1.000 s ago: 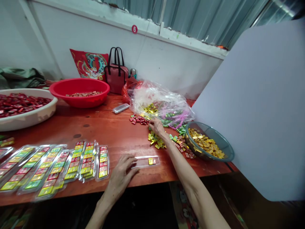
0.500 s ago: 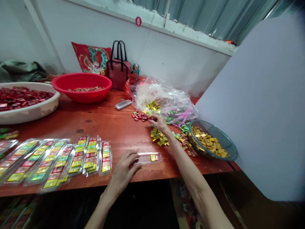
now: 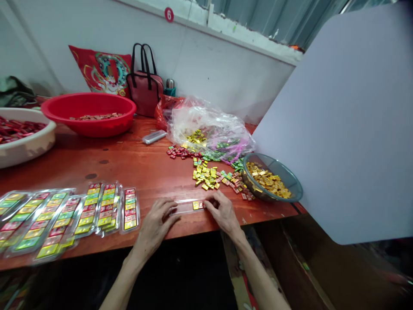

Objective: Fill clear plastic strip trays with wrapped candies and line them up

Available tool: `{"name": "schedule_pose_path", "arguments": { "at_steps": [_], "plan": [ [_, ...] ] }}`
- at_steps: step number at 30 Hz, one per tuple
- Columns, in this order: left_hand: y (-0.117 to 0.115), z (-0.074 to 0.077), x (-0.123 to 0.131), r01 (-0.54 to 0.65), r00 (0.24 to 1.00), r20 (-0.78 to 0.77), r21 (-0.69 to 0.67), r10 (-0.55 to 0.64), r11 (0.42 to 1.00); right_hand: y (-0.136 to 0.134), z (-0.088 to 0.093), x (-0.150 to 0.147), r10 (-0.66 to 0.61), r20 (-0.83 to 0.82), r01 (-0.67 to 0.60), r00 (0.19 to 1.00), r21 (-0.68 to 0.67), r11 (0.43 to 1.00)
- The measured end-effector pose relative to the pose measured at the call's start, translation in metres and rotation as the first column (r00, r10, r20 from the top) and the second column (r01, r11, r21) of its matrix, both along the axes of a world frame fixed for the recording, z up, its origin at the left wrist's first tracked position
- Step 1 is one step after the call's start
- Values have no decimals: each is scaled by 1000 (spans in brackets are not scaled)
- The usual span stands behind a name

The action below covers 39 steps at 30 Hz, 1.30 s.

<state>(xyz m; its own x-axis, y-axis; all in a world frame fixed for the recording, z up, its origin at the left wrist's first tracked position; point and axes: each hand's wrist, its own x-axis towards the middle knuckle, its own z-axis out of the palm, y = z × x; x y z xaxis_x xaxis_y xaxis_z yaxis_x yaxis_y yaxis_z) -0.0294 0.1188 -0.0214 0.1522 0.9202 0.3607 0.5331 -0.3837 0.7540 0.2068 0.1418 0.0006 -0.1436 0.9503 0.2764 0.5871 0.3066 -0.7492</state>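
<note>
A long, narrow clear plastic tray (image 3: 185, 209) lies near the table's front edge. A small yellow wrapped piece (image 3: 195, 205) and a red one (image 3: 201, 204) sit side by side towards its right end. My left hand (image 3: 157, 220) holds the left end, thumb in front and fingers behind. At the right end, my right hand (image 3: 222, 212) has its fingertips pinched down beside the red piece; what they grip is hidden. Just behind the tray is a loose heap of yellow pieces (image 3: 206, 175), with red pieces (image 3: 180, 151) farther back.
Filled trays (image 3: 130, 209) line the table's left side. A clear bowl of gold pieces (image 3: 274, 181) stands right, beside a pale panel (image 3: 338, 129). Plastic bags (image 3: 209, 122) lie at the back. A red basin (image 3: 90, 125) and a white basin (image 3: 29, 148) stand left.
My right hand has come back from the red pieces to the tray's right end, fingers pinched. My left hand stays at the left end. The whole view has shifted slightly.
</note>
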Motion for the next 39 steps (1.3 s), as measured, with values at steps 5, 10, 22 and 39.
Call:
{"name": "schedule_pose_path", "arguments": {
  "at_steps": [5, 10, 22, 39],
  "plan": [
    [0, -1, 0, 0, 1000, -15, 6, 0, 1000, -8, -9, -18, -96, 164, 74, 982, 134, 988],
    [1, 0, 0, 11, 1000, -5, -9, -11, 1000, -10, -15, -39, -142, 386, 35, 912, 271, 962],
    [1, 1, 0, 4, 1000, 20, -18, -4, 1000, -10, -14, -54, -178, 463, 59, 868, 260, 964],
    [2, 2, 0, 10, 1000, -17, 12, -10, 1000, 25, -4, 67, -467, 470, 332, 749, 344, 878]
  ]
}}
